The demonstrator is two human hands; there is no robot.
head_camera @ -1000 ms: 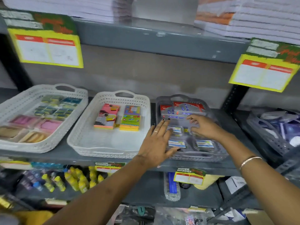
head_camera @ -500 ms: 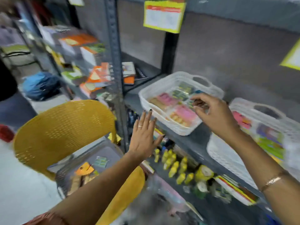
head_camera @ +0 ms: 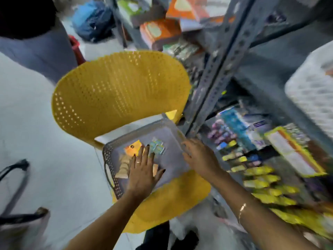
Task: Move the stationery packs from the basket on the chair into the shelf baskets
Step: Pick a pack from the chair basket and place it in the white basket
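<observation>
A grey perforated basket (head_camera: 110,159) rests on the seat of a yellow chair (head_camera: 119,91). Inside lie an orange pack (head_camera: 133,147), a blue-green pack (head_camera: 158,146) and tan packs (head_camera: 123,167). My left hand (head_camera: 143,170) is spread flat over the basket's middle, fingers apart, partly covering the tan packs. My right hand (head_camera: 199,156) hovers at the basket's right rim, fingers loosely apart, holding nothing that I can see. The picture is blurred by motion. A white shelf basket (head_camera: 310,92) shows at the right edge.
A grey metal shelf upright (head_camera: 216,69) stands right beside the chair. Lower shelves hold yellow packs (head_camera: 266,188) and other goods. A person in grey (head_camera: 34,44) stands at the upper left, a blue bag (head_camera: 91,20) behind, a black frame (head_camera: 16,177) at the left.
My view has swung down and left from the shelf baskets to the chair. Both hands have dropped from the shelf into the grey basket on the seat.
</observation>
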